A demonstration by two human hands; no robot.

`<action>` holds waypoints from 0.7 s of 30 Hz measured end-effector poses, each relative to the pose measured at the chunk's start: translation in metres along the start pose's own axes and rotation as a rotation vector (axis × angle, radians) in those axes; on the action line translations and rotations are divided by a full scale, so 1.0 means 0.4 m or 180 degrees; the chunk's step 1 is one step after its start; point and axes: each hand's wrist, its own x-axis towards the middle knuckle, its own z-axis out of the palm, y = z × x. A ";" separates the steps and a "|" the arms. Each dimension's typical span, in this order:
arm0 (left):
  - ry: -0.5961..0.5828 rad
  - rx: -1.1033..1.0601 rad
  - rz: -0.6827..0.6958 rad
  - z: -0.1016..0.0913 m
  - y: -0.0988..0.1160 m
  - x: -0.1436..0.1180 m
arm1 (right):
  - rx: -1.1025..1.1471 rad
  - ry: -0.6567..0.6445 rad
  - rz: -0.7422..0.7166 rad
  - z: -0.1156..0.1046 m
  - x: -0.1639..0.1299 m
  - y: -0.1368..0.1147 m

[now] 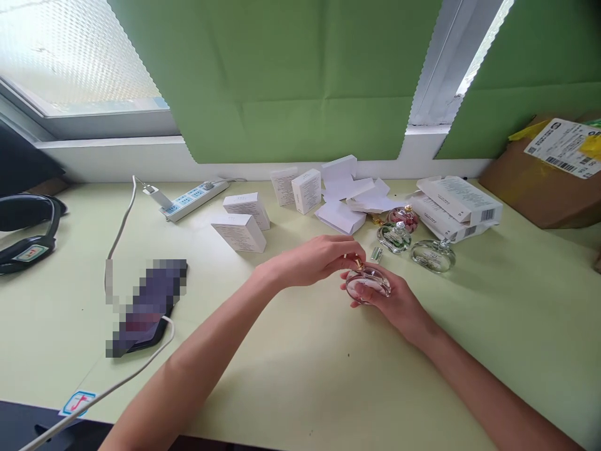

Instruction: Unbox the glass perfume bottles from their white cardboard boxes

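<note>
My right hand [399,304] cradles a round clear glass bottle [369,283] with a pinkish tint, held just above the pale green table [300,363]. My left hand [317,258] reaches over it, and its fingertips pinch the small gold top [359,264] of that bottle. Three more round glass bottles stand just behind: one with red inside [404,217], one with green [394,237] and a clear one [432,255]. A small silvery cap [376,254] lies on the table between them and my hands.
Several small white boxes [240,232] and flattened white cartons [350,200] lie behind my hands; longer boxes [457,203] are stacked at the right. A power strip [192,199], a phone [148,307] on a white cable, a black headset [28,241] and a cardboard box [549,172] ring the table.
</note>
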 end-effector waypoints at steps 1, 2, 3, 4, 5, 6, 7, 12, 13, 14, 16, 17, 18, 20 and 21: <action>-0.0015 0.0115 0.0045 0.002 -0.001 0.000 | -0.0049 -0.0031 0.0006 0.001 0.000 0.000; -0.0020 0.0281 0.0087 0.004 -0.002 0.000 | -0.0106 -0.0037 0.0001 0.002 0.000 0.001; -0.0018 0.0488 0.0120 0.006 -0.002 0.000 | -0.0166 -0.0007 -0.0013 0.004 0.000 0.002; -0.0017 0.0708 0.0137 0.008 -0.001 0.000 | -0.0232 0.0059 -0.0037 0.005 -0.001 0.004; -0.0015 0.0910 0.0136 0.011 0.000 0.001 | -0.0314 0.0144 -0.0064 0.007 -0.001 0.006; -0.0009 0.1071 0.0110 0.015 0.002 0.002 | -0.0413 0.0239 -0.0092 0.008 -0.002 0.008; -0.0001 0.1179 0.0066 0.020 0.003 0.004 | -0.0518 0.0337 -0.0127 0.009 -0.003 0.010; 0.0141 0.1114 -0.0373 0.060 0.015 0.024 | -0.1029 0.0619 -0.0408 0.015 -0.011 0.011; 0.0215 0.1024 -0.0540 0.070 0.019 0.030 | -0.1134 0.0671 -0.0484 0.017 -0.012 0.009; 0.0318 0.0926 -0.0740 0.081 0.025 0.035 | -0.1249 0.0735 -0.0561 0.018 -0.014 0.008; 0.0549 0.0751 -0.1147 0.100 0.039 0.044 | -0.1481 0.0893 -0.0711 0.019 -0.016 0.008; 0.0648 0.0694 -0.1311 0.108 0.046 0.047 | -0.1595 0.0953 -0.0770 0.020 -0.017 0.009; 0.0722 0.0658 -0.1431 0.115 0.052 0.049 | -0.1698 0.0999 -0.0824 0.020 -0.018 0.011; 0.0823 0.0630 -0.1522 0.124 0.061 0.048 | -0.1861 0.1033 -0.0901 0.022 -0.020 0.016; 0.0871 0.0631 -0.1524 0.126 0.064 0.046 | -0.1918 0.1040 -0.0938 0.024 -0.020 0.019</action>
